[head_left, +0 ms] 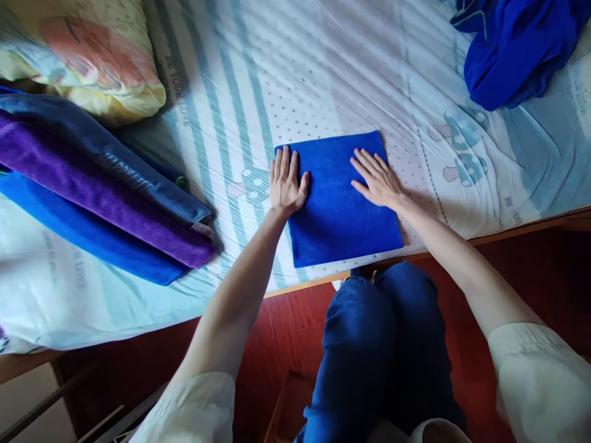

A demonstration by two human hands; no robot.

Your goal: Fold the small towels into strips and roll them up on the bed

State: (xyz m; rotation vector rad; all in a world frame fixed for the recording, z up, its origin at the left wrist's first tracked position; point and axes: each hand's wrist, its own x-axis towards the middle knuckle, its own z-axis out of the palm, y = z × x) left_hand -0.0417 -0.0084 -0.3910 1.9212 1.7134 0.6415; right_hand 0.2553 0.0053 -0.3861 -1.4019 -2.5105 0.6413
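A blue cloth lies flat in a near-square on the bed sheet, close to the bed's front edge. My left hand rests open on its left side, fingers pointing away from me and thumb out to the right. On the cloth's right side my right hand is also open, palm down, with its fingers slanting up to the left. Neither hand grips anything. Parts of the cloth's left and right edges are hidden under the hands.
Rolled or folded towels lie at left: a grey-blue one, a purple one and a blue one. Behind them is a patterned pillow. A crumpled blue cloth lies at the far right. The wooden bed edge runs before my knees.
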